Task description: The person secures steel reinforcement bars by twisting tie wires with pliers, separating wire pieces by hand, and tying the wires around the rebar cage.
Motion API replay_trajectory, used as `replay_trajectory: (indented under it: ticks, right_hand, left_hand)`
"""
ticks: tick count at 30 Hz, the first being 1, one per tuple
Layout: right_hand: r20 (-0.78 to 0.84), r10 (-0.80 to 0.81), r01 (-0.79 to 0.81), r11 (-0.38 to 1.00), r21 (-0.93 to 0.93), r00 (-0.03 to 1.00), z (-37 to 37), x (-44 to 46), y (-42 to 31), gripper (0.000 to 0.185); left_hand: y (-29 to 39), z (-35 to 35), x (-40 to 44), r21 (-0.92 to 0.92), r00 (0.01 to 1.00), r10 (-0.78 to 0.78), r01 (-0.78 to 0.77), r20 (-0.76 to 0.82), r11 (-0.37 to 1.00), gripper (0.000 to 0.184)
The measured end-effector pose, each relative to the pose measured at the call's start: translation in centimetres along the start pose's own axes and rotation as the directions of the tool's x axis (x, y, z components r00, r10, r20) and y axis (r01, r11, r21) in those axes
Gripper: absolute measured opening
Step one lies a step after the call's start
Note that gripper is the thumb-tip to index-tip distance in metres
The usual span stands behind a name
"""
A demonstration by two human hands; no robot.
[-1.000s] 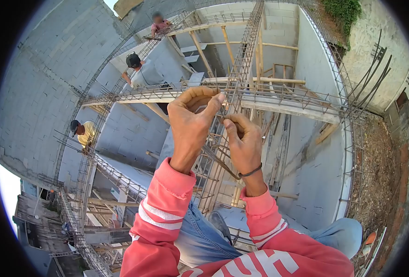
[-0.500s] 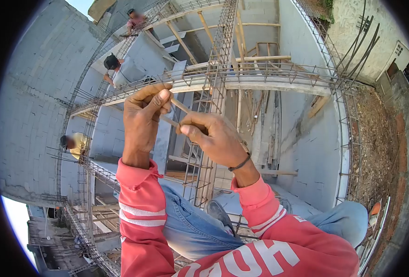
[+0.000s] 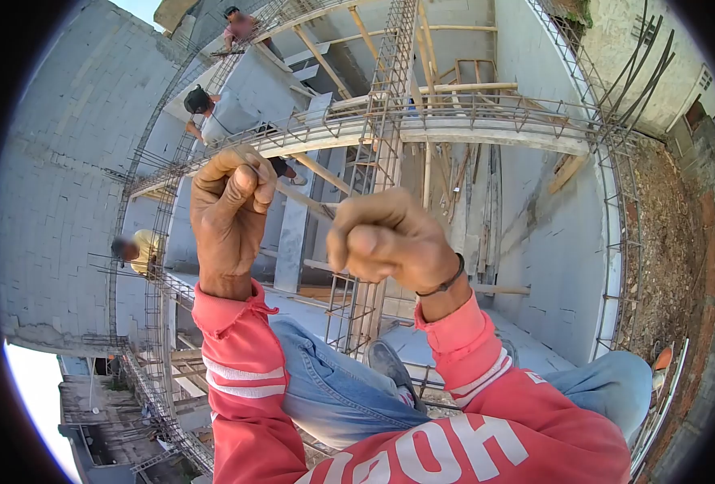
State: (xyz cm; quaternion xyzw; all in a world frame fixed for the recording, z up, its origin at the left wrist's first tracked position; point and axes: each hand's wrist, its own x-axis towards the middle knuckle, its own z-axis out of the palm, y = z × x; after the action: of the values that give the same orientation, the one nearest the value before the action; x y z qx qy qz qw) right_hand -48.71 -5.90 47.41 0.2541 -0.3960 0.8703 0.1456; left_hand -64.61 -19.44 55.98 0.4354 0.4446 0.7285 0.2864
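My left hand [image 3: 232, 214] is raised at the centre left, closed in a pinch with thumb pressed to the curled fingers. My right hand [image 3: 394, 242], a dark band [image 3: 445, 278] on its wrist, is a closed fist to the right and a little lower. A gap separates the two hands. Whatever either one holds, if anything, is hidden or too thin to make out. Behind them runs a concrete beam [image 3: 487, 139] topped by a rebar cage [image 3: 495, 109]. A rebar column cage [image 3: 386, 89] rises near my right hand.
Far below are wooden poles [image 3: 325, 64], planks [image 3: 291, 242] and grey block walls [image 3: 83, 234]. Co-workers are at the left: one in yellow [image 3: 144, 252], one in a light shirt [image 3: 228, 117], another at the top [image 3: 240, 28]. My shoe [image 3: 388, 367] is high above the floor.
My hands have moved apart, left hand to the left, right hand to the right. My right hand has turned into a tighter fist. Part of another person now shows behind my left hand.
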Motion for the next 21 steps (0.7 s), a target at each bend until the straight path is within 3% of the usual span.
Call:
replay_trajectory:
  ticks: [1, 2, 3, 5, 6, 10, 12, 13, 15, 16, 20, 21]
  right_hand:
    - [-0.028, -0.084, 0.088, 0.901, 0.425, 0.996, -0.6, 0.0, 0.3, 0.029]
    - [-0.198, -0.111, 0.201, 0.826, 0.527, 0.974, -0.8, 0.6, 1.0, 0.028]
    - [-0.197, -0.104, 0.194, 0.826, 0.529, 0.975, -0.8, 0.7, 1.6, 0.028]
    - [-0.492, 0.107, 0.012, 0.972, 0.233, 0.864, -0.8, 1.0, 2.6, 0.029]
    - [-0.536, 0.088, -0.01, 0.989, 0.147, 0.84, -0.2, 1.0, 3.2, 0.027]
    - [-0.587, 0.015, -0.02, 1.0, -0.001, 0.809, 0.2, 0.9, 4.1, 0.026]
    - [-0.658, -0.115, -0.144, 0.934, -0.327, 0.744, 0.0, 1.4, 4.5, 0.027]
    - [-0.652, -0.118, -0.137, 0.935, -0.328, 0.749, 0.2, 1.8, 4.7, 0.027]
    - [-0.658, -0.37, -0.295, 0.676, -0.675, 0.656, 0.9, 2.5, 4.9, 0.018]
    - [-0.592, -0.45, -0.311, 0.554, -0.772, 0.669, 0.9, 2.6, 5.4, 0.013]
    - [-0.508, -0.391, -0.357, 0.396, -0.846, 0.768, 0.9, 2.1, 5.6, 0.016]
    - [-0.331, -0.321, -0.17, 0.439, -0.882, 0.887, 0.4, 2.0, 5.2, 0.019]
  left_hand:
    - [0.0, 0.2, 0.2, 0.004, 1.0, -0.001, 0.001, 0.001, 1.0, 0.021]
    - [-0.2, 0.5, 0.4, 0.06, 1.0, 0.027, -0.027, -0.005, 0.998, 0.02]
    - [-0.3, 0.7, 0.3, 0.114, 0.998, 0.056, -0.054, -0.013, 0.992, 0.019]
    - [-0.3, 0.6, 0.2, 0.196, 0.996, 0.058, -0.043, -0.068, 0.98, 0.017]
    - [-0.2, 0.5, 0.4, 0.281, 0.991, 0.067, -0.032, -0.115, 0.959, 0.016]
    - [-0.7, 0.9, 0.3, 0.292, 0.966, 0.056, 0.021, -0.253, 0.956, 0.015]
    - [-1.1, 0.7, 0.0, 0.337, 0.954, 0.118, -0.019, -0.276, 0.941, 0.018]
    - [-1.1, 1.1, 0.0, 0.344, 0.953, 0.126, -0.026, -0.274, 0.939, 0.018]
    - [-1.3, 2.5, 0.0, 0.61, 0.924, 0.255, -0.031, -0.284, 0.792, 0.018]
    - [-1.5, 2.7, 0.1, 0.635, 0.92, 0.263, -0.021, -0.289, 0.772, 0.027]
    - [-1.3, 3.0, 0.2, 0.622, 0.903, 0.276, -0.012, -0.33, 0.783, 0.039]
    - [-1.2, 1.9, 0.3, 0.414, 0.908, 0.147, 0.031, -0.392, 0.91, 0.042]
